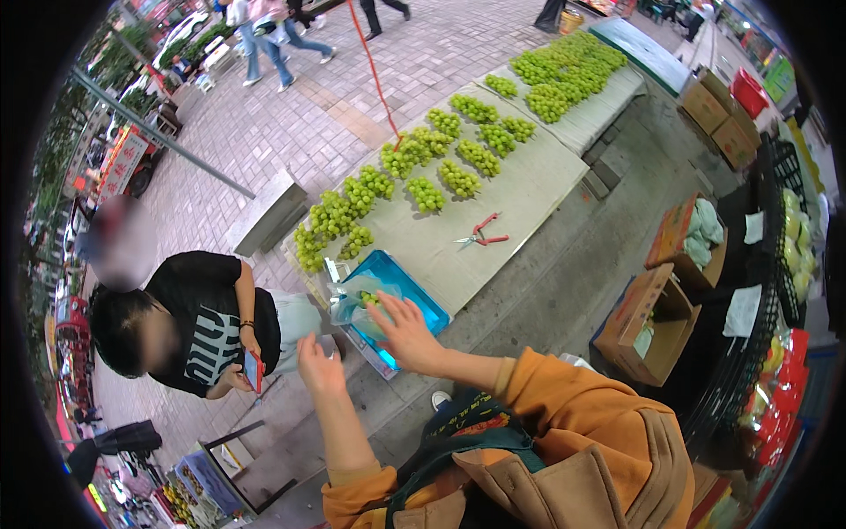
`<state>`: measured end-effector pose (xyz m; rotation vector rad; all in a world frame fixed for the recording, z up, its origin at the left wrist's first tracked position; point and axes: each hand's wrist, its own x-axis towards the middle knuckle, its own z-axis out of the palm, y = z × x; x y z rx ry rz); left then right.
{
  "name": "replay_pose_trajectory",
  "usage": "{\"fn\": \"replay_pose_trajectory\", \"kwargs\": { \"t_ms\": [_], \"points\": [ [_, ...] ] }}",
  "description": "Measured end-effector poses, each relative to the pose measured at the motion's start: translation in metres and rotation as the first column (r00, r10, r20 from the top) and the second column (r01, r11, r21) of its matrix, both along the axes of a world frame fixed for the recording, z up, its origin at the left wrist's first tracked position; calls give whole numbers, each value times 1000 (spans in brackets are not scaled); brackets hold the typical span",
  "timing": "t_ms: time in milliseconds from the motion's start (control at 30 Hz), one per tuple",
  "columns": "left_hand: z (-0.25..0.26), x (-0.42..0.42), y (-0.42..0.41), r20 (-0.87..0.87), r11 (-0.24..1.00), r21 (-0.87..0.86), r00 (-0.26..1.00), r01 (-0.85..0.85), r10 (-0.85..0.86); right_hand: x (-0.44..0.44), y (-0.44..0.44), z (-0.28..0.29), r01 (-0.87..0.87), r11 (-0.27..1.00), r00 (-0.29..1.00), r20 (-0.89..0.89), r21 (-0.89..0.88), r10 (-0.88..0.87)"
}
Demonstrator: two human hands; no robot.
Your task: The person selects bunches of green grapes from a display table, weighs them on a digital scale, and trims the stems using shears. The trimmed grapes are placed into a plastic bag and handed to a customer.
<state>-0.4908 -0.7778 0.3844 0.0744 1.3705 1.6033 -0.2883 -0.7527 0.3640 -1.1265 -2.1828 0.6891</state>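
Observation:
My right hand point(410, 336) reaches over a blue tray point(423, 314), its fingers spread. Beneath and beyond its fingertips, a clear plastic bag point(344, 304) with green grapes point(369, 299) rests in the tray; whether the fingers touch the bag I cannot tell. My left hand point(320, 365) is raised in the air to the left of the tray, fingers loosely apart and nothing in them. Red-handled pruning shears point(482, 233) lie with their blades parted on the cloth-covered table point(522, 192). Several bunches of green grapes point(425, 193) are laid out beyond them.
A person in a black T-shirt point(218, 317) stands across the tray, holding a phone point(254, 371). A red cord point(374, 66) hangs down to the grapes. Cardboard boxes point(644, 324) stand on the floor at right. A stone block point(268, 211) sits beyond the table.

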Motion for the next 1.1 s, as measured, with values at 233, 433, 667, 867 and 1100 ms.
{"fn": "replay_pose_trajectory", "kwargs": {
  "t_ms": [233, 433, 667, 867, 1100],
  "points": [
    [-18, -20, -140, -213, 826, -435, 851, 358, -480, 116, -130, -76, 312, 928, 943, 187, -203, -276],
    [-88, -66, -243, -492, 363, -559, 54, 745, -869, 105, -227, -96, 605, 701, 796, 270, -379, -541],
    [-49, -136, -258, -605, 96, -611, -384, 786, -697, -13, -367, -97, 440, 710, 893, 189, -549, -408],
    [-28, -126, -263, -637, -209, -649, -672, 732, -377, 2, -489, -80, 859, 246, 394, 275, -449, -877],
    [-7, -40, -282, -686, -448, -560, -693, 697, -221, -22, -602, -65, 843, -296, -262, 137, -449, -955]
  ]
}}
